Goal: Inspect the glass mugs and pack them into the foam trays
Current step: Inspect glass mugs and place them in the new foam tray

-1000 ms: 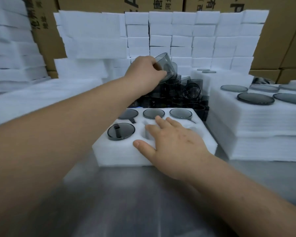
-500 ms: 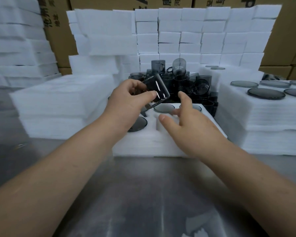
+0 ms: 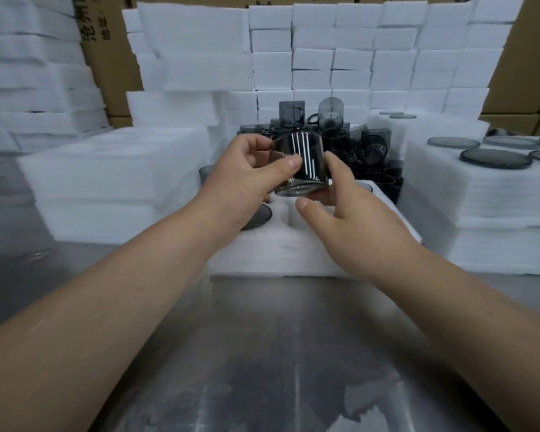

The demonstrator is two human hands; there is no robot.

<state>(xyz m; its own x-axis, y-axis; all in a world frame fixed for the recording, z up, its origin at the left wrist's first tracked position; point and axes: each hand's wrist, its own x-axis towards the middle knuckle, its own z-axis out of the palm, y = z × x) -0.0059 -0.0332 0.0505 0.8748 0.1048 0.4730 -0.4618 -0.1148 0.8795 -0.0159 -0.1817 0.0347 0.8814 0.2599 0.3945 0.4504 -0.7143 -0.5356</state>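
Note:
A smoky grey glass mug point(image 3: 306, 165) is held upright above the white foam tray point(image 3: 281, 247). My left hand point(image 3: 247, 182) grips it, thumb across the front and fingers round its far left side. My right hand point(image 3: 340, 207) cups the mug's right side and base with curled fingers, thumb free below. One mug point(image 3: 258, 217) sits in a tray pocket at the left, partly hidden by my left wrist. Behind the tray stands a pile of loose grey mugs point(image 3: 334, 132).
Stacks of white foam sheets point(image 3: 113, 169) rise at the left, and foam blocks point(image 3: 340, 57) line the back before cardboard boxes. At the right, a foam stack point(image 3: 480, 198) carries dark glass lids point(image 3: 496, 158). The metal table point(image 3: 262, 353) runs toward me.
My left hand brought the mug from the pile toward me and turned it upright. My right hand lifted off the tray and closed on the mug's right side.

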